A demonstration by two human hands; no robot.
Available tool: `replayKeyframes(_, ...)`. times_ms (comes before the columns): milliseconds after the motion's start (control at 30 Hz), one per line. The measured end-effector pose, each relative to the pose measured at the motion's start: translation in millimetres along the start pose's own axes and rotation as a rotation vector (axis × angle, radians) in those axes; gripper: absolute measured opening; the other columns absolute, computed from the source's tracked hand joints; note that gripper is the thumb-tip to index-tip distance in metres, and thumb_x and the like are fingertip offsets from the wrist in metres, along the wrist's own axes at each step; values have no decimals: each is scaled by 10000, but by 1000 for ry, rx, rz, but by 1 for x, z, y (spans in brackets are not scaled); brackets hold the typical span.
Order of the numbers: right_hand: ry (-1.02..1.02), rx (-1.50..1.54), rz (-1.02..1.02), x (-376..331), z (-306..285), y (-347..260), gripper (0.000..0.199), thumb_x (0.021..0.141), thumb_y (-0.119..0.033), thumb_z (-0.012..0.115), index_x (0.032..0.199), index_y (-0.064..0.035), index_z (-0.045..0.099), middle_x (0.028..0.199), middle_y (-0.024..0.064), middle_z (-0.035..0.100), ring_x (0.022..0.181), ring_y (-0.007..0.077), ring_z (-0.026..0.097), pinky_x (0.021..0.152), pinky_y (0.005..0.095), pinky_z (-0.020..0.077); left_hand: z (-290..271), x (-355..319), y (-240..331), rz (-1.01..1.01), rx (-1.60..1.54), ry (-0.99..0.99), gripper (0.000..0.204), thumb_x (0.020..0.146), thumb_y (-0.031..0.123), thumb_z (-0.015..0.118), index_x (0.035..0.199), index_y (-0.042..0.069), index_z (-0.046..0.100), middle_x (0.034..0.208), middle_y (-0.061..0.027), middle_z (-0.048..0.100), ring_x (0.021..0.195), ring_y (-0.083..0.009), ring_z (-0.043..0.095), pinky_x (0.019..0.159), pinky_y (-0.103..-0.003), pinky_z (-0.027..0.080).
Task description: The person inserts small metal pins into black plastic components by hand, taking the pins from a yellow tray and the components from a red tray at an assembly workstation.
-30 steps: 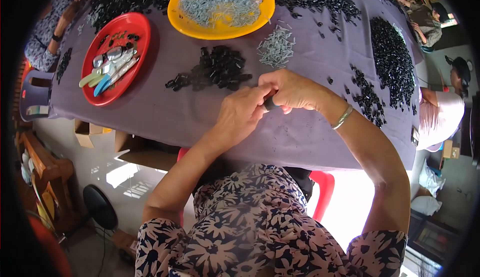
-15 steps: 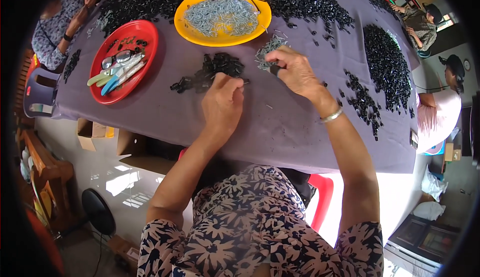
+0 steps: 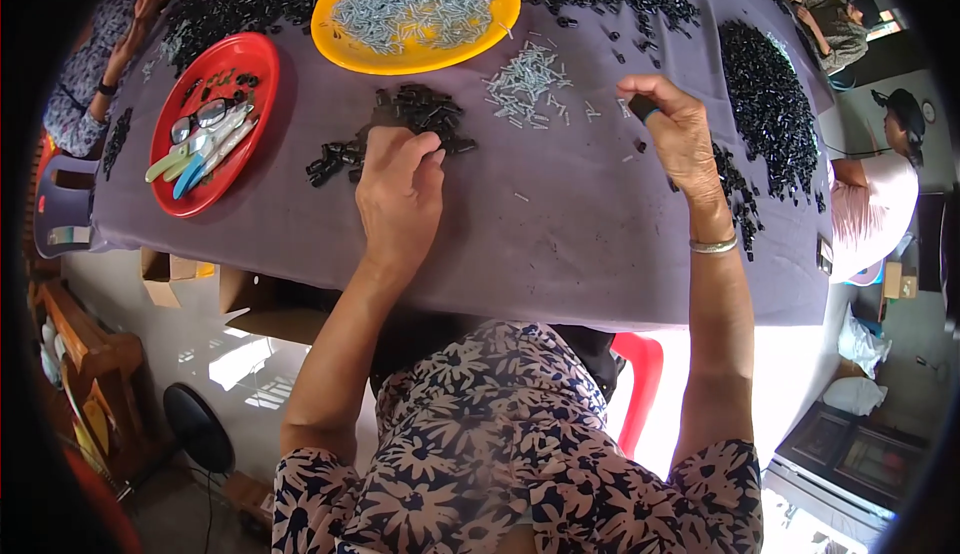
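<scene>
My left hand (image 3: 398,189) is closed, its fingers curled and the thumb pressed to them, at the near edge of a small pile of black plastic pieces (image 3: 425,106). What it pinches is hidden. To the right, my right hand (image 3: 680,139) hovers over the cloth with its index finger and thumb slightly apart. A black cover (image 3: 643,107) sits on the thumb, and a small screw (image 3: 624,108) shows right beside its tip. Between the hands lies a loose heap of silver screws (image 3: 527,84), with a few strays on its right side.
A yellow plate (image 3: 350,59) of screws stands behind. At left, a red plate (image 3: 200,199) holds glasses and coloured-handled tools. Large heaps of black pieces (image 3: 770,104) lie along the back and right of the cloth-covered table (image 3: 560,264). Other people sit around it.
My right hand has moved right, away from the screw heap, and its finger and thumb have parted. My left hand stays by the black pile. The view has shifted slightly.
</scene>
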State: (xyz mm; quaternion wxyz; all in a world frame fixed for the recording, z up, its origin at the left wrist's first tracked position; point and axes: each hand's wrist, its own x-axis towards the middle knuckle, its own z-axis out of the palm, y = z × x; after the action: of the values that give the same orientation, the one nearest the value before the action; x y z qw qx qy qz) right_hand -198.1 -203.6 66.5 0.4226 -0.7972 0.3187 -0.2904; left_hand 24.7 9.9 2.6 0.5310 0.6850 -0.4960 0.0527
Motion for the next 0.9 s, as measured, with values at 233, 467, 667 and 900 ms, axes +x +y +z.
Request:
replayKeyframes(233, 141, 6, 46, -32, -47, 14, 377, 818, 85, 441, 1101, 10, 679, 929, 18, 657, 766, 72, 537, 723, 210, 443, 1, 0, 6, 104, -47, -18, 226, 780, -84, 698, 958, 51, 665, 905, -104, 599, 773, -287, 637, 669, -359, 518)
replayKeyframes(467, 95, -120, 188, -69, -66, 40, 176, 880, 58, 574, 966, -29, 700, 793, -56, 609, 691, 26, 499, 613, 189, 394, 6, -2, 8, 105, -68, -54, 257, 780, -80, 713, 977, 76, 658, 885, -85, 572, 726, -256, 616, 644, -338, 506)
replayKeyframes(667, 25, -276, 226, -46, -44, 25, 106, 870, 8, 647, 940, -26, 719, 716, -33, 636, 646, 29, 519, 576, 210, 425, 8, -2, 7, 132, -43, -54, 262, 771, -91, 707, 969, 73, 660, 886, -86, 573, 711, -256, 612, 631, -332, 499)
replayKeyframes(900, -90, -485, 371, -15, -28, 16, 60, 815, -80, 703, 848, -42, 735, 609, 2, 598, 482, 82, 475, 426, 280, 387, 9, -2, 8, 143, -57, -68, 253, 771, -97, 699, 965, 61, 659, 871, -84, 585, 714, -263, 627, 632, -340, 506)
